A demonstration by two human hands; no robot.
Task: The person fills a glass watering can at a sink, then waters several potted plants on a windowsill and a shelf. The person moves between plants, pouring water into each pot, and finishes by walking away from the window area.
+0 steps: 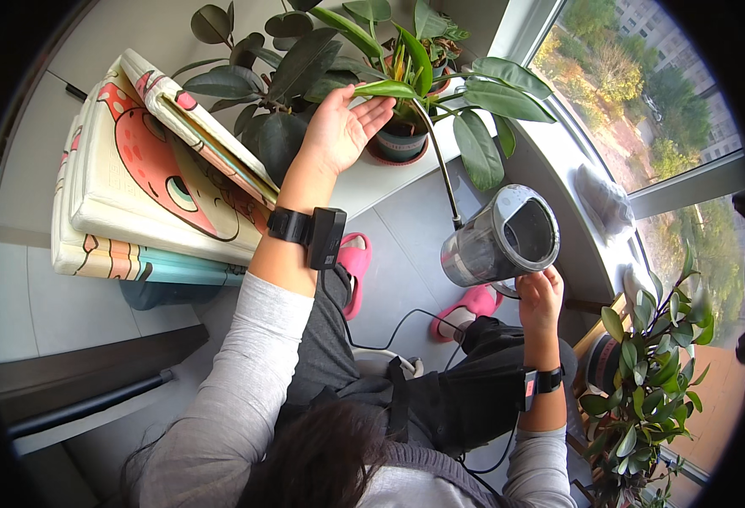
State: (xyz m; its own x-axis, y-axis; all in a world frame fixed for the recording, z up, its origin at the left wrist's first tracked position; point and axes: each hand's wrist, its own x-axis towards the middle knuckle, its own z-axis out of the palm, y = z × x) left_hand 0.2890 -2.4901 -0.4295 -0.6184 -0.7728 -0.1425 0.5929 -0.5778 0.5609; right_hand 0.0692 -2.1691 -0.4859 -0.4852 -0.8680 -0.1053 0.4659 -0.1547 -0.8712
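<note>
My right hand grips the handle of a clear, grey-tinted plastic watering can, which is tilted with its wide top opening facing up and right. Its long thin spout curves up into a leafy plant in a green pot. My left hand is palm up beside that plant, fingers extended. A long green leaf rests against its fingertips; no firm grasp shows. Leaves hide the spout's tip, and no water can be made out.
Folded cartoon-print padded mats stack up at the left. A dark-leaved plant stands behind my left hand. A window sill curves along the right, with another potted plant nearer me. Black cables hang between my wrists.
</note>
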